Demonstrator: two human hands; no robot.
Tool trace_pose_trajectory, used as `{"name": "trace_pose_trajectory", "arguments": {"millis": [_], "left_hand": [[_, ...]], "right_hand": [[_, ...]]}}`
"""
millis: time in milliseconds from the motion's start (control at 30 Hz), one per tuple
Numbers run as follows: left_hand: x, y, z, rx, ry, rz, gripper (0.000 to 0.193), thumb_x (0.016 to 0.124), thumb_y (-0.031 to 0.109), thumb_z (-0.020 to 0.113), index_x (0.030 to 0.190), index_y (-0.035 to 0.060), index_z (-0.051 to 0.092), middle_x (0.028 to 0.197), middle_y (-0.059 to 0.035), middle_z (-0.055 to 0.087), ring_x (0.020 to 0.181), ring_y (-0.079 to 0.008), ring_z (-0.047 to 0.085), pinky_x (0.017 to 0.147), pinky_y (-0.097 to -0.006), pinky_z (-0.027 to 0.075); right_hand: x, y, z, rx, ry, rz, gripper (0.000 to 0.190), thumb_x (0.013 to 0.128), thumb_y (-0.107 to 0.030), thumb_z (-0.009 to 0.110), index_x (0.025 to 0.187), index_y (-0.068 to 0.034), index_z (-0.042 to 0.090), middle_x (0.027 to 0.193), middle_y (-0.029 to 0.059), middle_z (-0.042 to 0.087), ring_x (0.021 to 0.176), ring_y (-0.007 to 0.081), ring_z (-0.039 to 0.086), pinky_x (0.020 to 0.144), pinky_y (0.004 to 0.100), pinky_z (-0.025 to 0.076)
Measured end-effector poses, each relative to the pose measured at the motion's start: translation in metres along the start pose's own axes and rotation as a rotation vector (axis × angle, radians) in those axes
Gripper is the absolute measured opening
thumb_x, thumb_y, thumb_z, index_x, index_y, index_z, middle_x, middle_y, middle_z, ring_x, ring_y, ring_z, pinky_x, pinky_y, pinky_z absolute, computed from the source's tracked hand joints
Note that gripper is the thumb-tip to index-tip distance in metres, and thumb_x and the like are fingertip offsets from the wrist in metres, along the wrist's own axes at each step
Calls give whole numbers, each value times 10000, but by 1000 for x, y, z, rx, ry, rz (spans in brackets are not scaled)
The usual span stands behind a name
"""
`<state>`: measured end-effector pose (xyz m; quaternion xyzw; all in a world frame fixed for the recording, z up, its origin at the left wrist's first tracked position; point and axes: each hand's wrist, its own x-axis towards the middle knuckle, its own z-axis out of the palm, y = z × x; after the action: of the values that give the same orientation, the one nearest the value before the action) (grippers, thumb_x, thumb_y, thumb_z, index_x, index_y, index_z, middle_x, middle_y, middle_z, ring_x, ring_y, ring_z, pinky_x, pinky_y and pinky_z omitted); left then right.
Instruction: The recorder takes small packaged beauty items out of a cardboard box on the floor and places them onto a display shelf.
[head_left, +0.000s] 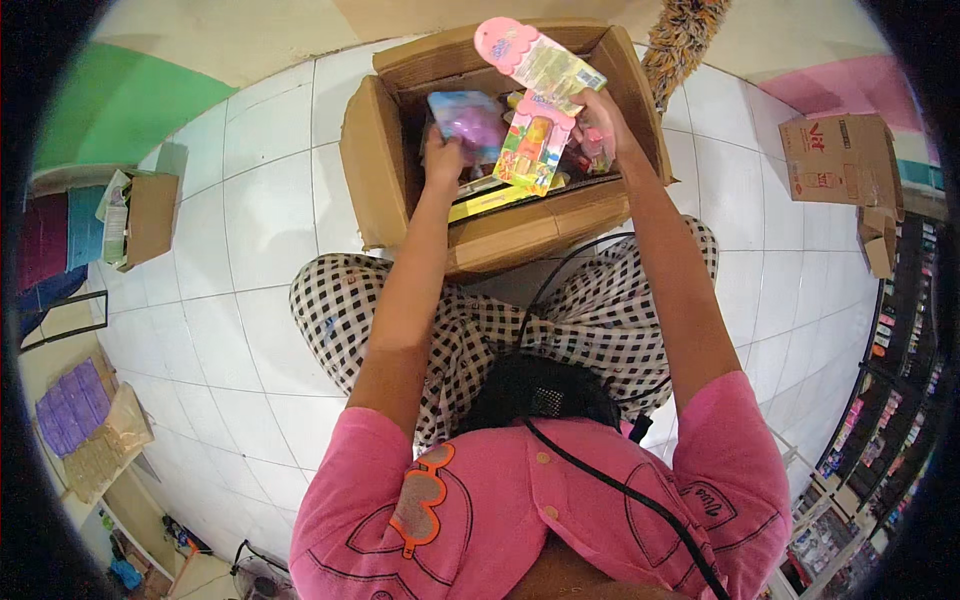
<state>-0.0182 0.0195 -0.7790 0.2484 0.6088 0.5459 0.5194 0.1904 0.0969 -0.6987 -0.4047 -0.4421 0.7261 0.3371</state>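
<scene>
An open cardboard box (525, 240) holding packaged goods stands on the floor before my crossed legs. My left hand (444, 159) grips the lower left edge of a blue and purple plastic pouch (472, 124) inside the box. Over the box's right side, my right hand (600, 120) holds pink, yellow and green carded packages (534, 146), one of them with its back showing (544, 64). A clear packet with pinkish contents (595, 146) lies against that hand's palm; whether it is gripped I cannot tell. A long yellow package (499, 201) lies along the box's near inner wall.
A fluffy duster (682, 45) leans behind the box at the right. Smaller cardboard boxes stand at the left (152, 217) and the right (840, 161). Black display shelving (892, 375) with small goods is at far right. A black cable (551, 277) runs across my lap.
</scene>
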Motion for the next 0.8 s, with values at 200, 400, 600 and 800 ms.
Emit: {"name": "trace_pose_trajectory", "arguments": {"millis": [200,400,600,800], "left_hand": [[-1,-6,4,109,234,2,303,732,144,543,993,18,457,892,-95,544,821,-195,541,706,-290,418],[-3,31,10,-72,-164,-102,444,769,314,545,1047,-23,466,836,-77,582,810,-162,558,704,-300,441],[-19,36,8,-150,-544,-389,325,847,305,415,1024,37,468,861,-87,571,824,-213,572,720,-328,487],[-25,50,13,-754,-453,-352,463,850,367,360,1190,57,307,1136,-141,426,1040,-299,450,787,-490,426]], "right_hand": [[5,10,3,246,170,251,211,723,-235,495,796,-39,465,542,47,473,350,134,411,313,255,337],[2,12,16,-66,81,95,226,722,-265,526,751,-46,477,508,59,467,320,121,392,295,241,308],[11,1,34,-766,77,-186,340,719,-334,520,891,-42,541,739,91,534,636,199,562,567,380,446],[-17,-1,50,-1736,62,-519,284,631,-291,583,860,-125,555,901,103,504,624,289,565,538,372,462]]}}
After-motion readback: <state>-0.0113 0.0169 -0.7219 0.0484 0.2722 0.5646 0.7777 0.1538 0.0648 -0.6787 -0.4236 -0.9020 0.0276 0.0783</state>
